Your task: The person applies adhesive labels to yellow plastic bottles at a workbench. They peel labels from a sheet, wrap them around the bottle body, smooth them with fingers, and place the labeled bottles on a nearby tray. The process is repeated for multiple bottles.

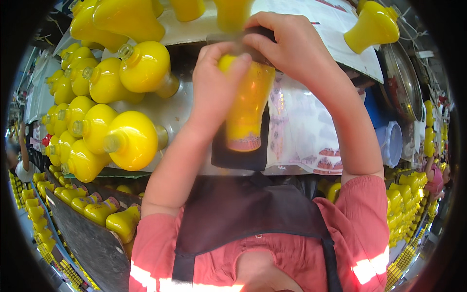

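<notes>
A glossy yellow glass vase (249,104) lies over a dark cloth (238,158) at the middle of the table, with a pink and purple patterned band around the end nearer me. My left hand (214,80) is closed around the vase's far part, its thumb lying along the glass. Just beyond it, my right hand (287,46) is curled over a dark flat piece (258,44) at the vase's far end. That piece is blurred and partly covered by my fingers, so its kind is unclear.
Several yellow vases (146,67) lie on the left of the table, with more at the far edge. Printed sheets (311,131) with reddish patterns lie to the right. A single yellow vase (373,27) rests at far right, above a pale plastic tub (390,143). Crates of vases flank me.
</notes>
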Tool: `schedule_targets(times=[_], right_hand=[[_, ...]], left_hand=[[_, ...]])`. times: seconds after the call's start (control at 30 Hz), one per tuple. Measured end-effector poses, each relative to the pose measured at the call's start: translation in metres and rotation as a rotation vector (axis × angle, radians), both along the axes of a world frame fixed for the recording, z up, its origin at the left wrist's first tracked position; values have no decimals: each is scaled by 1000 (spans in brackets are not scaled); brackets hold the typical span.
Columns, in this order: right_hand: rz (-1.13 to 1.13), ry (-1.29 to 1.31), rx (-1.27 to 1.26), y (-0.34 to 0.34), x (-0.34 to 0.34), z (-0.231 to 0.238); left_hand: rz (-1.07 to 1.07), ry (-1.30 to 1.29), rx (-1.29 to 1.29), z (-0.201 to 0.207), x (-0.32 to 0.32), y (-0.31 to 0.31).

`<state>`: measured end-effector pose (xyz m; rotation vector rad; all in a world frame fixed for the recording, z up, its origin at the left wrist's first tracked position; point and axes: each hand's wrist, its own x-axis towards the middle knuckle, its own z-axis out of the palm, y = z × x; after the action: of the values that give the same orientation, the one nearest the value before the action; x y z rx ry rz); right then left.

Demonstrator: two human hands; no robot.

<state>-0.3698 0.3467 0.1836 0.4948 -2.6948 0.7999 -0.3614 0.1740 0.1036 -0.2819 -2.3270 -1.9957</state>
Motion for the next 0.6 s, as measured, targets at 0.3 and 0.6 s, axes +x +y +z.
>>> schedule_targets(times=[0.3,0.6], right_hand=[[141,582,-9,-11,71,-48],[221,567,-54,-47,127,-70]], left_hand=[[-23,-290,621,-8,16,-7],[-380,-592,819,-10,30,-32]])
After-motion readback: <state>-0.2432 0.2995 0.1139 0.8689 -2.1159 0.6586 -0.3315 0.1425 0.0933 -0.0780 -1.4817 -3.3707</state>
